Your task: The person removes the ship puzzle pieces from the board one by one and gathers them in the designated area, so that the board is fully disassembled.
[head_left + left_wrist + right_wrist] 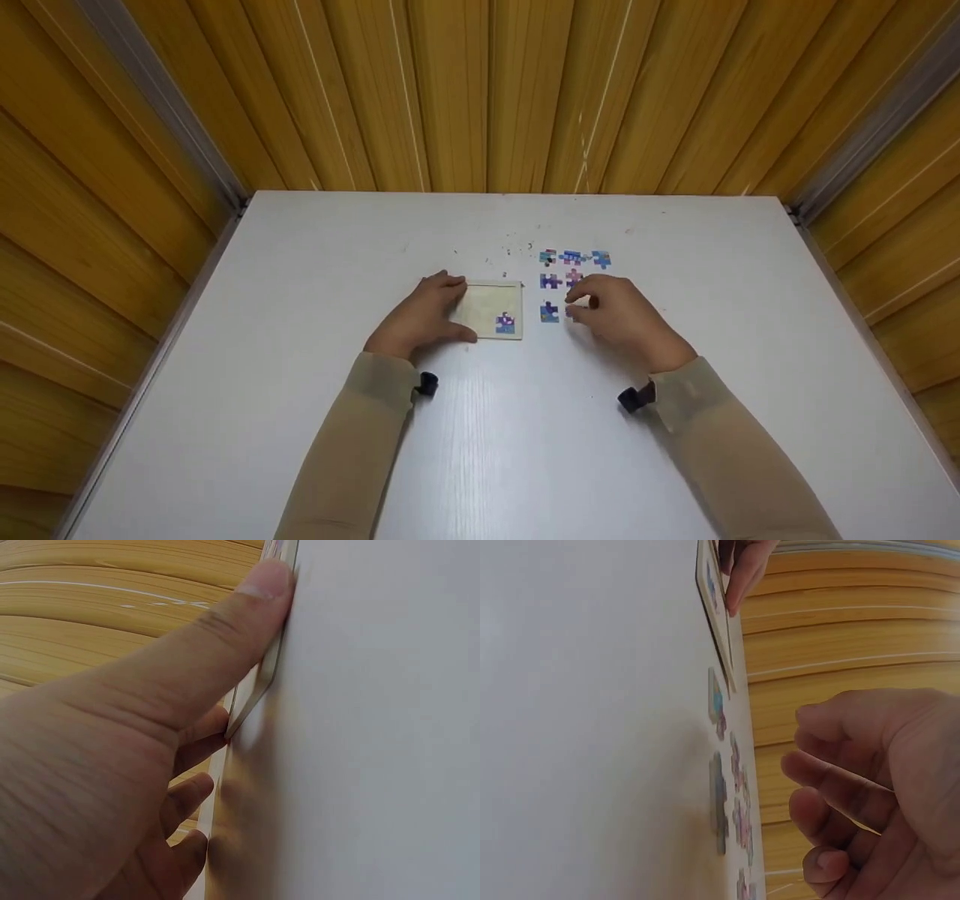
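My left hand [424, 319] holds a shallow, pale square puzzle tray [486, 301] by its left part. The thumb [262, 592] lies along the near edge and the fingers reach the far edge. One purple-and-blue jigsaw piece [505, 324] sits in the tray's lower right corner. To the right of the tray, my right hand [622, 315] hovers over loose jigsaw pieces, its fingers loosely bent and apart with nothing between them. A piece [718, 802] lies just below those fingers, mostly hidden in the head view. Beside it is another loose piece [550, 313].
Farther back lie several more jigsaw pieces [572, 257] in rough rows. Small dark crumbs [529, 246] are scattered behind the tray on the white table [480, 442]. Yellow wood-plank walls [450, 97] enclose the table's back and sides.
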Demonstrator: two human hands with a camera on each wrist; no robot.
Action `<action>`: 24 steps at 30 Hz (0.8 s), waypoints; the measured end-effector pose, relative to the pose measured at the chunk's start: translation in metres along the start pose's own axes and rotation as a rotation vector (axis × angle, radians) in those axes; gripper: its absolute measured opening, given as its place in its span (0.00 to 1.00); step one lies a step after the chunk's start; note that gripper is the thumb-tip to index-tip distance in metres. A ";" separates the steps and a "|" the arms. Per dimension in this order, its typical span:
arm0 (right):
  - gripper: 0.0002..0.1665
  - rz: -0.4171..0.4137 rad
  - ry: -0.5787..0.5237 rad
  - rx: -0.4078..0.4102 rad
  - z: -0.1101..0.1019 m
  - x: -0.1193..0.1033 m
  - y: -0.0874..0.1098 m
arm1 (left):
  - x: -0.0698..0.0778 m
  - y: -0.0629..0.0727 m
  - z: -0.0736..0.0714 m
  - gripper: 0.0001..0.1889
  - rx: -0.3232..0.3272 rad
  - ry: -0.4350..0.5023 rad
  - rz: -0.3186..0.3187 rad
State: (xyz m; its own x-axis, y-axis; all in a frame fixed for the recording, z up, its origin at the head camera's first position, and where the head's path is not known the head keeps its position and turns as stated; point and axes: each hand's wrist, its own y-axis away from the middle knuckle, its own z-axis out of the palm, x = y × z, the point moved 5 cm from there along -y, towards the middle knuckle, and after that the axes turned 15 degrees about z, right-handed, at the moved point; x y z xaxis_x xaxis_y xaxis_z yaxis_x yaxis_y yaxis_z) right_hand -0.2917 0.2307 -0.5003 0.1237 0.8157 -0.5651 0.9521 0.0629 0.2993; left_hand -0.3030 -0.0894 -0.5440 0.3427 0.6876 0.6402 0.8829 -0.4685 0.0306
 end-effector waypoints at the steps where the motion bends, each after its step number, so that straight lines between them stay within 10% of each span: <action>1: 0.12 -0.008 -0.013 0.002 0.000 -0.004 0.001 | 0.001 0.000 0.000 0.56 -0.002 0.000 0.004; 11: 0.15 -0.194 -0.137 0.045 0.002 -0.050 0.008 | 0.002 0.001 -0.001 0.57 -0.015 -0.005 0.025; 24: 0.17 -0.134 -0.247 -0.015 0.022 -0.082 0.018 | 0.002 0.000 -0.001 0.54 -0.011 -0.006 0.011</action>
State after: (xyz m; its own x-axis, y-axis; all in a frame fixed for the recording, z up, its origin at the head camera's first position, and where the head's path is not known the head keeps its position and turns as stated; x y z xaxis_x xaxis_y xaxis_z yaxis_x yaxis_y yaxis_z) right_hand -0.2787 0.1524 -0.4656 0.0636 0.6344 -0.7704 0.9604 0.1708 0.2200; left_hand -0.3025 -0.0886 -0.5415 0.3545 0.6857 0.6357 0.8754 -0.4823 0.0320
